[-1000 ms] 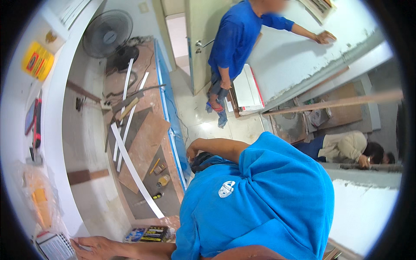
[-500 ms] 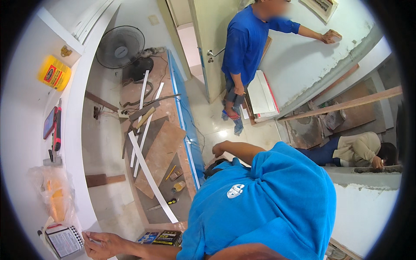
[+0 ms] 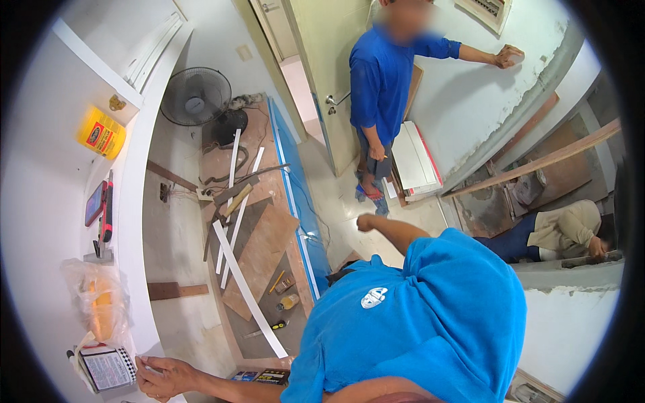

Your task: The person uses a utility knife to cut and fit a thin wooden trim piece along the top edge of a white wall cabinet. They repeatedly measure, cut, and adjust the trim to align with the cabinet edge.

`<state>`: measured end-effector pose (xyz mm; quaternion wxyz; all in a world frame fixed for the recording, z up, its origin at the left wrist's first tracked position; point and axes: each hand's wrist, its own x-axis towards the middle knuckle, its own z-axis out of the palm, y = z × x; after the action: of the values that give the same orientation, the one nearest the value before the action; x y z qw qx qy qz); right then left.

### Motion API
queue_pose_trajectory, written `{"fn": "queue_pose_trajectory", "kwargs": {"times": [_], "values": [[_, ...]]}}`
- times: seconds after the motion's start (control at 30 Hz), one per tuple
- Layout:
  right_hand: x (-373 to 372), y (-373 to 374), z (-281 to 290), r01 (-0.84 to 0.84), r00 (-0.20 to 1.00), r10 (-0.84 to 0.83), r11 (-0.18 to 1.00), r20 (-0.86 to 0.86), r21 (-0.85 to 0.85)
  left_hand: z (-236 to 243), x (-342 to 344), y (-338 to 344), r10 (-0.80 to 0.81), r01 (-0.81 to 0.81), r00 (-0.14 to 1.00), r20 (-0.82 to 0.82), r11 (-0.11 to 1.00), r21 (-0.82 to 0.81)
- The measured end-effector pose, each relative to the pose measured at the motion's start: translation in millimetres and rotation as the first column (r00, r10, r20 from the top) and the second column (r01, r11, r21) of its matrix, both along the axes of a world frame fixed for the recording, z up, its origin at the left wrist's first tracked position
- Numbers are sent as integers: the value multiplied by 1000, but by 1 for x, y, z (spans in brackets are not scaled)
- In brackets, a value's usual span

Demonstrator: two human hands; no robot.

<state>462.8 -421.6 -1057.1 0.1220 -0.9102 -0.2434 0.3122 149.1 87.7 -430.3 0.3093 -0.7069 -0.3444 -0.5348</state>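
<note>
My left hand [image 3: 160, 377] is at the edge of the white shelf [image 3: 140, 295] at lower left, fingers drawn together in a pinch; whatever is between them is too small to make out. Right beside it stands a small container with a checkered label [image 3: 107, 368]. Behind that sits a clear plastic bag [image 3: 101, 305] with something orange inside. My right hand [image 3: 365, 223] hangs in the air beyond my blue shirt, its fingers curled closed. Nothing shows in it, though the inside of the fist is hidden.
A low workbench [image 3: 259, 232] carries white strips [image 3: 250, 289], a hammer [image 3: 238, 199], a brush [image 3: 285, 285] and a small bottle [image 3: 289, 301]. A fan [image 3: 195, 97] stands at its far end. One person [image 3: 383, 80] touches the wall; another [image 3: 564, 228] bends low at right.
The whole view has shifted slightly. My right hand has swung right, away from the workbench. My left hand stays by the shelf edge, still pinched.
</note>
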Motion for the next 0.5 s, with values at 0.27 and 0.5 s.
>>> {"fn": "queue_pose_trajectory", "kwargs": {"times": [0.27,0.5], "values": [[-72,50,-37,-354,889,305,931,-341,-90,2,13,-5,62,-64,996,-59,997,-42],[2,39,2,-200,971,183,974,-151,-106,4,0,4,-30,35,996,-84,998,57]]}}
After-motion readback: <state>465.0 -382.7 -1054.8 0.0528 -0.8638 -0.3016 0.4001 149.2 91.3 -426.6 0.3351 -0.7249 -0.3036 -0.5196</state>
